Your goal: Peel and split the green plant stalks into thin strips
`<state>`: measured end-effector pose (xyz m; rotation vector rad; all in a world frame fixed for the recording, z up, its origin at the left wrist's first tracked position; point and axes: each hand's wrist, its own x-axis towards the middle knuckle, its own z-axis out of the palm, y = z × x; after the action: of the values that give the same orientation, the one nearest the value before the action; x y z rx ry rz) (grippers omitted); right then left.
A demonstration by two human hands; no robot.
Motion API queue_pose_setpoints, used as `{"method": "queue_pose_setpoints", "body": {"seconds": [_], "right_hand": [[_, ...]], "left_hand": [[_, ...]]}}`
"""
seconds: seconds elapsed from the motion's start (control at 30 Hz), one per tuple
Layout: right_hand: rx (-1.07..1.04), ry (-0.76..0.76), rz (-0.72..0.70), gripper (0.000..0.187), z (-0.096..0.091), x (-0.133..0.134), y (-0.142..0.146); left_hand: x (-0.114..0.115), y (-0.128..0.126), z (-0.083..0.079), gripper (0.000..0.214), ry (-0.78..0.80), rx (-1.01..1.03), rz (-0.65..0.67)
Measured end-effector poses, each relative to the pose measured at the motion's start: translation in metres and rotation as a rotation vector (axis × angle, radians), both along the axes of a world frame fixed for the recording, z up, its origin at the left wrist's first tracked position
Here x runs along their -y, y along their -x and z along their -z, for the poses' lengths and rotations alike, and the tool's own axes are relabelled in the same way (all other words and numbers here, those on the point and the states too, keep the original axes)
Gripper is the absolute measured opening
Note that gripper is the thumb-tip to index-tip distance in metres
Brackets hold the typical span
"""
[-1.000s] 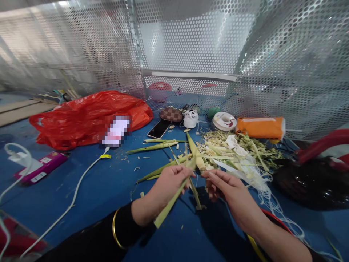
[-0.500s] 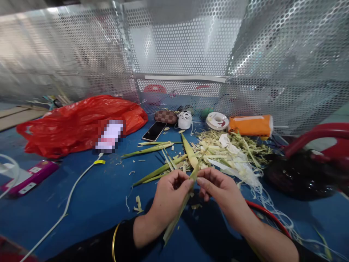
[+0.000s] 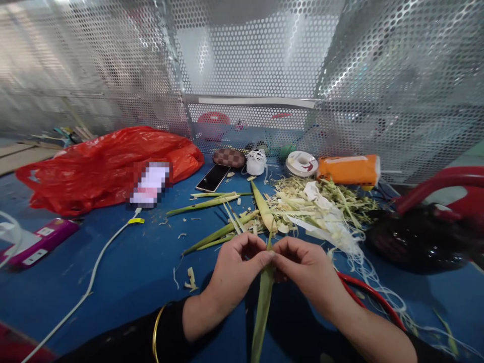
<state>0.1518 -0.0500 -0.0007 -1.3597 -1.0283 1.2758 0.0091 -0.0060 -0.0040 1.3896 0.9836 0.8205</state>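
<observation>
A long green leaf husk point(image 3: 263, 307) hangs down toward me, pinched near its upper end. My left hand point(image 3: 236, 269) is closed on it between thumb and fingers. From the other side, my right hand point(image 3: 308, 269) pinches it at the same spot, thumb tips touching. Just beyond my fingers lies a pale green pointed shoot point(image 3: 262, 206). More slim green shoots point(image 3: 219, 237) rest to the left, and a heap of shredded husk point(image 3: 295, 201) spreads behind to the right.
White string point(image 3: 363, 267) trails along the right, near a black bag point(image 3: 416, 247) and a red cable point(image 3: 372, 290). At the left are a lit phone point(image 3: 151, 185), a red plastic bag point(image 3: 102, 171) and a purple box point(image 3: 49, 242). Behind stand a ribbon roll point(image 3: 301, 164) and an orange packet point(image 3: 348, 170).
Both hands have come together, the right thumb now meeting the left. The husk has swung from slanting down-left to hanging nearly straight toward me.
</observation>
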Motion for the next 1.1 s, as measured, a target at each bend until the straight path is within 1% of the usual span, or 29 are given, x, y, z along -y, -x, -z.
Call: {"method": "queue_pose_setpoints", "body": {"seconds": [0.13,0.3,0.4,0.63,0.73,0.87,1.03,1.1], "right_hand": [[0.03,0.001,0.012,0.019,-0.0003,0.0008,0.0013],[0.025,-0.034,0.085,0.016,-0.0004,0.0,0.0013],[0.017,-0.044,0.091,0.018,-0.0003,0.0011,0.002],[0.096,-0.074,0.062,0.02,0.0044,0.0016,0.0037],[0.114,-0.071,0.07,0.02,0.0057,0.0016,0.0036],[0.183,-0.108,0.078,0.02,0.0043,0.0028,0.0029],[0.275,-0.161,0.079,0.016,0.0038,0.0042,0.0015],[0.273,-0.156,0.077,0.015,0.0048,0.0043,0.0019]], "left_hand": [[-0.0018,0.0002,-0.0013,0.017,0.118,0.021,0.023],[-0.0006,-0.0003,-0.0032,0.018,0.156,-0.002,0.022],[0.0001,-0.0003,-0.003,0.016,0.155,-0.018,0.028],[-0.0004,0.0002,-0.002,0.018,0.094,-0.033,0.042],[-0.0004,0.0003,-0.0023,0.02,0.101,-0.039,0.054],[-0.0008,-0.0001,-0.0005,0.02,0.088,-0.03,0.059],[-0.0014,-0.0009,0.0014,0.02,0.12,-0.003,0.046],[-0.0015,-0.0011,0.0013,0.019,0.124,-0.007,0.031]]}}
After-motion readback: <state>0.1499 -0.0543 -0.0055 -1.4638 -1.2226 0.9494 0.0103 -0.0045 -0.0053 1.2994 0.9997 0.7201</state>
